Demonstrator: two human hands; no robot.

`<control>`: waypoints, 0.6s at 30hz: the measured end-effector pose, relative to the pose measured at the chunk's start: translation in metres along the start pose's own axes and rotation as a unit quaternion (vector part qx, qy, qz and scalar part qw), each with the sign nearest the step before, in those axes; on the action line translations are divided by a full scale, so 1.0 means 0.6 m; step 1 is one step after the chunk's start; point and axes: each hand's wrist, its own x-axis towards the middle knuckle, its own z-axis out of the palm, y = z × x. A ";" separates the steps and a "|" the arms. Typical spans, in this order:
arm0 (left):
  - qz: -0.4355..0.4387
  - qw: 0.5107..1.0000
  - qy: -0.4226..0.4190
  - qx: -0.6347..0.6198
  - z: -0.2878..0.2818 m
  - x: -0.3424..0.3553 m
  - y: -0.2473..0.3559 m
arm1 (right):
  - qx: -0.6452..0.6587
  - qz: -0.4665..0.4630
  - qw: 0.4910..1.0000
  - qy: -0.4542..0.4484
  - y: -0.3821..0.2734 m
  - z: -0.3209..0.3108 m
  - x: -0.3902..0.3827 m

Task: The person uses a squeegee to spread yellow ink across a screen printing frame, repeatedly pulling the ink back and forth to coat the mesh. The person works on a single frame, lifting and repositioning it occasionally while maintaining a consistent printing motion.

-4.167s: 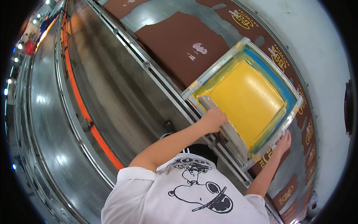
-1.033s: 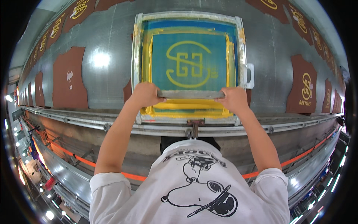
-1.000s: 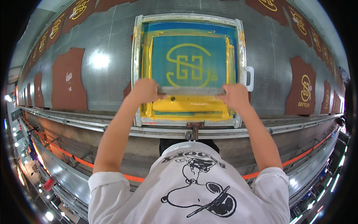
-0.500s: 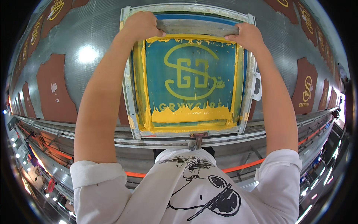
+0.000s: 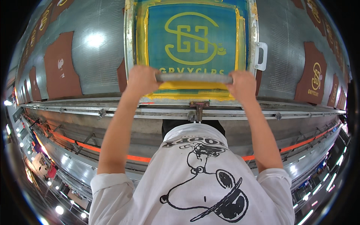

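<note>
Shift: squeegee (image 5: 195, 78), at the 12 o'clock end of the screen frame (image 5: 129, 33) half a second ago, now down near its 6 o'clock end; hands have come back with it.
Hands: left hand (image 5: 142, 80) wrapped round the squeegee's 9 o'clock end, right hand (image 5: 243, 87) round its 3 o'clock end; probably spread so for even pressure.
Squeegee: grey, level bar crossing the mesh (image 5: 155, 48) just below the lettering; tilt unclear, slight blur.
Ink: yellow ink (image 5: 193, 86) banked on the bar's 6 o'clock side, ridges up both mesh edges; likely gathered by the pull.
Mesh: blue-green, line emblem showing yellowish-green, thinly coated.
Bracket: rusty bracket (image 5: 199, 107) at frame's 6 o'clock, beside the rail; presumably for register.
Handle: white handle (image 5: 261, 56) at frame's 3 o'clock, free, seemingly for lifting.
Desk: metal desk (image 5: 97, 63) under all; brown fabric piece (image 5: 62, 75) towards 9 o'clock.
</note>
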 end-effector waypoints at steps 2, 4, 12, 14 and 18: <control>0.009 1.000 0.029 -0.007 0.032 -0.046 0.005 | 0.003 0.001 1.000 0.019 -0.014 0.014 -0.041; 0.015 0.999 0.034 -0.016 0.037 -0.065 0.010 | 0.008 0.007 1.000 0.022 -0.021 0.018 -0.062; -0.048 0.989 -0.139 -0.026 -0.128 0.077 0.002 | -0.031 0.055 0.989 -0.130 0.014 -0.085 0.124; -0.012 0.997 -0.080 -0.001 -0.154 0.152 -0.033 | -0.045 0.033 0.996 -0.066 0.054 -0.087 0.206; 0.011 1.000 0.005 0.025 -0.227 0.288 -0.071 | -0.057 0.067 0.994 -0.060 0.102 -0.107 0.357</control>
